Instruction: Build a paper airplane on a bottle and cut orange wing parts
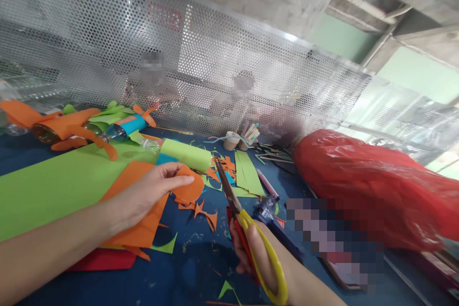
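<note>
My left hand [159, 190] pinches a rounded piece of orange paper [188, 186] between thumb and fingers, above the table. My right hand [253, 248] is wrapped round a pair of scissors [233, 196] with one yellow and one red handle. The blades point up and away, right of the orange piece and apart from it; they look nearly closed. Below my left hand lies a larger orange sheet [150, 229], over a long green sheet [53, 186]. Orange paper scraps [206, 213] are strewn between the hands.
Paper-wrapped plastic bottles, one green [186, 153] and one blue [131, 124], lie at the back left. Cups of sticks [233, 141] stand against a perforated metal screen [215, 67]. To the right are a dark blue glue gun [276, 224], a red plastic bag [369, 186] and a phone-like object [344, 272].
</note>
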